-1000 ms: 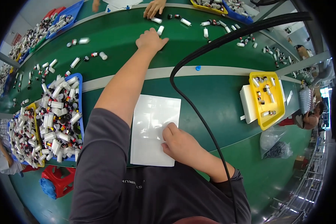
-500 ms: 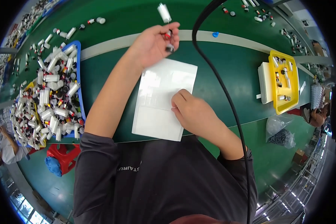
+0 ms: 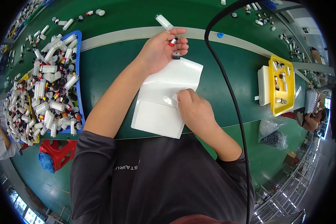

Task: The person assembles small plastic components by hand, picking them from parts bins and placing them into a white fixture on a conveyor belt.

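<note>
- Since the earlier frames the left hand (image 3: pixel 158 50) has drawn back from the far side of the bench (image 3: pixel 112 74) and now sits at the far edge of the white sheet (image 3: pixel 168 97), fingers curled around a small tube with a red band and dark cap (image 3: pixel 173 43).
- Its thumb and forefinger pinch the tube, whose dark end hangs just above the sheet's far corner.
- The right hand (image 3: pixel 194 110) stays on the sheet, closed narrowly, fingertips pinching a small white tab (image 3: pixel 174 98) near the sheet's middle.
- The sheet lies tilted near the bench's near edge, between the two forearms.
- A loose white tube (image 3: pixel 163 21) lies just beyond the left hand on the grey strip.
- At the bench's left edge stands a blue tray (image 3: pixel 79 86) heaped with similar tubes; bare green surface separates it from the sheet.
- Toward the right edge sits a yellow tray (image 3: pixel 278 108), well apart from the right hand.
- A black cable (image 3: pixel 227 86) curves down across the bench just right of the sheet.
</note>
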The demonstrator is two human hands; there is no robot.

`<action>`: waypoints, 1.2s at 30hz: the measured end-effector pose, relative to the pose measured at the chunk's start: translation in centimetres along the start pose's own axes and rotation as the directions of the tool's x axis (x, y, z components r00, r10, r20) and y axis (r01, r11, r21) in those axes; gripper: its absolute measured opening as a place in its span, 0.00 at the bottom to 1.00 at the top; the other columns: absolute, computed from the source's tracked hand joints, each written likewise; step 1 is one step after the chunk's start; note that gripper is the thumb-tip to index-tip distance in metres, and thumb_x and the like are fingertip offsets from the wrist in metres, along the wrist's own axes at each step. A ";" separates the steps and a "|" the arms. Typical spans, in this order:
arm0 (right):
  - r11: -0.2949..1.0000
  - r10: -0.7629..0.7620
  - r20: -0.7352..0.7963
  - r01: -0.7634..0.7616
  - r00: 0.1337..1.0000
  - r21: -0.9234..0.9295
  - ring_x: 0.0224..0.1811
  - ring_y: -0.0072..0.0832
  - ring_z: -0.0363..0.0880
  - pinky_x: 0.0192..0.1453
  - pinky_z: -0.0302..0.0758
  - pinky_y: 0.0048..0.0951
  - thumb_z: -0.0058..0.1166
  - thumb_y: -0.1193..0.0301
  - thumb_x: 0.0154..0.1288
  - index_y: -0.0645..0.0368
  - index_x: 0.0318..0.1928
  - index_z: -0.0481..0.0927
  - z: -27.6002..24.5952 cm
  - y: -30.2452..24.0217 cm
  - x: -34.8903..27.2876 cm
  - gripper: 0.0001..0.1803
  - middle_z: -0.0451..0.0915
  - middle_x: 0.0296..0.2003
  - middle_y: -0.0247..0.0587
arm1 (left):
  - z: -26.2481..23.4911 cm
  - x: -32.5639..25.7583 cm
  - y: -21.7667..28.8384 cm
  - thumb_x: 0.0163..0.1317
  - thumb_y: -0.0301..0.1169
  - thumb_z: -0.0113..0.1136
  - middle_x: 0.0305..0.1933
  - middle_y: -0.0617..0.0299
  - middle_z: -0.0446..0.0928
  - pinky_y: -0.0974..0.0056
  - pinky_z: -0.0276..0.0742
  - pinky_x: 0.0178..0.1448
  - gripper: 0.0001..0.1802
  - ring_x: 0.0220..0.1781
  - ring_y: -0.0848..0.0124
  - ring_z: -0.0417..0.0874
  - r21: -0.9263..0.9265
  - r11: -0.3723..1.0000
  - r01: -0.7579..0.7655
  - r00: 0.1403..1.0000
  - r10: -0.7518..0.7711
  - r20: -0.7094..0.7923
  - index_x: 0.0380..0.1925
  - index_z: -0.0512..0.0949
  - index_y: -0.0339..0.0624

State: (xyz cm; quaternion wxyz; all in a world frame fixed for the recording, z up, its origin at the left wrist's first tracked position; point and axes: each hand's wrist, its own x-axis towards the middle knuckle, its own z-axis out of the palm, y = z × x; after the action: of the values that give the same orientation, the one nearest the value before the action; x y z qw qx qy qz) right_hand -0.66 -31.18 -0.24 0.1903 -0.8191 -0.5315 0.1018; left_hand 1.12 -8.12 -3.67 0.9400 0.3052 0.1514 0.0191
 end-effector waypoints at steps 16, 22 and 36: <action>0.932 -0.002 -0.655 0.239 0.755 0.273 0.38 0.41 0.83 0.49 0.75 0.41 0.62 0.79 0.58 0.61 0.50 0.72 -0.2 4.2 11.6 0.20 0.83 0.35 0.40 | 1.4 -1.0 1.7 0.73 0.32 0.41 0.69 0.53 0.71 0.53 0.63 0.78 0.26 0.72 0.61 0.71 0.048 0.993 -0.108 0.963 0.092 0.254 0.70 0.64 0.42; 0.902 0.116 -0.601 0.169 0.791 0.397 0.42 0.42 0.81 0.51 0.74 0.41 0.60 0.78 0.61 0.61 0.54 0.71 0.2 5.5 10.9 0.21 0.83 0.39 0.41 | 0.6 -0.7 3.1 0.67 0.26 0.64 0.53 0.58 0.82 0.66 0.78 0.62 0.23 0.54 0.71 0.83 0.536 0.825 -0.176 0.980 0.093 0.178 0.61 0.74 0.36; 0.926 0.148 -0.625 0.115 0.767 0.360 0.37 0.39 0.82 0.47 0.76 0.36 0.58 0.81 0.61 0.59 0.52 0.74 0.8 5.4 10.9 0.18 0.86 0.36 0.40 | -0.5 -0.1 2.5 0.67 0.21 0.63 0.52 0.55 0.84 0.66 0.80 0.62 0.17 0.55 0.71 0.84 0.513 0.834 -0.202 0.979 0.163 0.121 0.56 0.78 0.34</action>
State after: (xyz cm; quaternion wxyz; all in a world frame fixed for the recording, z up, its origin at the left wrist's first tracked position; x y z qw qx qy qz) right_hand 8.10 -23.09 -2.81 0.5131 -0.7564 -0.3972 -0.0820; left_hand 1.01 -5.82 -2.64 0.8202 0.5627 0.0869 0.0557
